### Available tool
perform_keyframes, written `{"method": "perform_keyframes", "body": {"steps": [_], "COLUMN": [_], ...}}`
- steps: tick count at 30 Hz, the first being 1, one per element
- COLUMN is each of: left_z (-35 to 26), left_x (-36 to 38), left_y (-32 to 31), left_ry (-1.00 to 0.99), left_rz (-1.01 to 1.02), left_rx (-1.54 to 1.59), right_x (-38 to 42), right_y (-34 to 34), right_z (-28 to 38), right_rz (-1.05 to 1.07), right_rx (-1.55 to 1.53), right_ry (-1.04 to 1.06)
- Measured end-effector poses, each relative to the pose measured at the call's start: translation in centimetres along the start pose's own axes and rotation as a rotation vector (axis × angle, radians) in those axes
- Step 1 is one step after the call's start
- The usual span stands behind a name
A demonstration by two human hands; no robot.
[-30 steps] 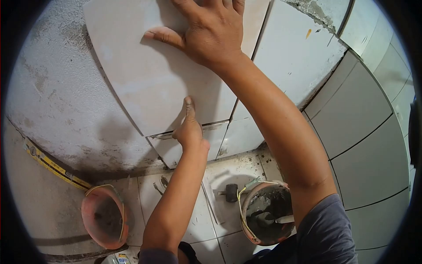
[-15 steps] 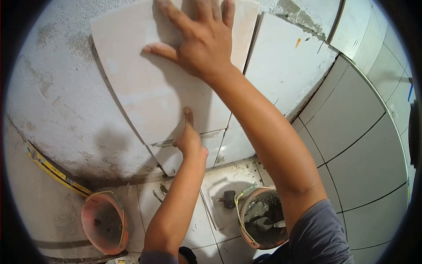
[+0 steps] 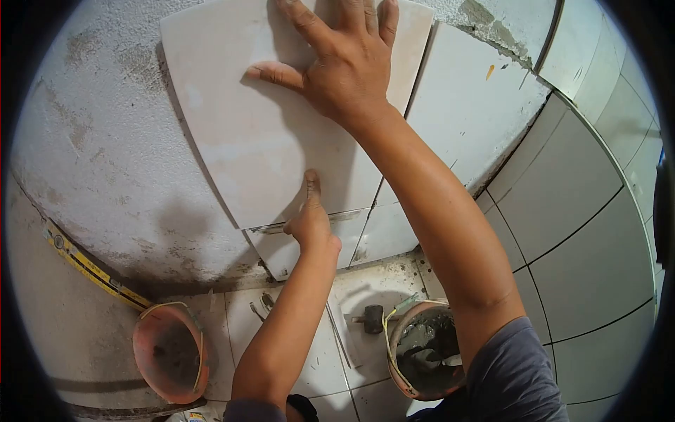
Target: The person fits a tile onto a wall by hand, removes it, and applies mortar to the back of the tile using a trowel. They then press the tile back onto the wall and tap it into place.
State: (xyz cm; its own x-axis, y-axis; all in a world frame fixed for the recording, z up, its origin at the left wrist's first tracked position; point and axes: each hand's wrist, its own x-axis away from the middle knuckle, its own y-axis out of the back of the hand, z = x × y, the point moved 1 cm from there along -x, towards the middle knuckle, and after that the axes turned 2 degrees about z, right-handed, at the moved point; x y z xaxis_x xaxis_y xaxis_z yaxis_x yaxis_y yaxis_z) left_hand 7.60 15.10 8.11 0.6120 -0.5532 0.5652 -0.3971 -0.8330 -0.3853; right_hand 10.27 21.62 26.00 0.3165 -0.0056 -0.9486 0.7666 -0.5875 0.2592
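A large pale wall tile (image 3: 232, 133) stands against the wall, above a row of smaller cut tiles (image 3: 387, 232). My right hand (image 3: 348, 67) lies flat on its upper face with fingers spread and thumb out to the left. Lower down, my left hand (image 3: 313, 218) grips the bottom edge of the tile. Its thumb points up along the face, while the other fingers are mostly hidden at the edge. To the right, a dark narrow gap separates this tile from a neighbouring white tile (image 3: 471, 105).
A bucket of wet grey mortar (image 3: 401, 373) stands on the tiled floor beside a black mallet (image 3: 373, 318). At left are an orange bucket (image 3: 144, 344) and a yellow spirit level (image 3: 91, 269). Grey tiles (image 3: 583, 232) cover the right wall; rough plaster (image 3: 105, 162) shows at left.
The whole view has shifted slightly, so things appear a little further right. Both hands keep the same places on the tile.
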Motion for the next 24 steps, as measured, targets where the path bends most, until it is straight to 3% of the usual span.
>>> {"method": "perform_keyframes", "body": {"steps": [5,21,24], "left_z": [-0.1,0.2,0.5], "left_x": [0.1,-0.3,-0.8], "left_y": [-0.1,0.0,0.0], "left_ry": [-0.066,0.0,-0.042], "left_rz": [0.052,0.054,0.095], "left_rx": [0.028,0.088,0.139], "right_x": [0.0,0.4,0.5], "right_y": [0.2,0.3,0.4], "right_z": [-0.1,0.0,0.0], "right_rz": [0.02,0.03,-0.142], "right_rx": [-0.002,0.064,0.003], "right_ry": [-0.004,-0.031,0.009]}}
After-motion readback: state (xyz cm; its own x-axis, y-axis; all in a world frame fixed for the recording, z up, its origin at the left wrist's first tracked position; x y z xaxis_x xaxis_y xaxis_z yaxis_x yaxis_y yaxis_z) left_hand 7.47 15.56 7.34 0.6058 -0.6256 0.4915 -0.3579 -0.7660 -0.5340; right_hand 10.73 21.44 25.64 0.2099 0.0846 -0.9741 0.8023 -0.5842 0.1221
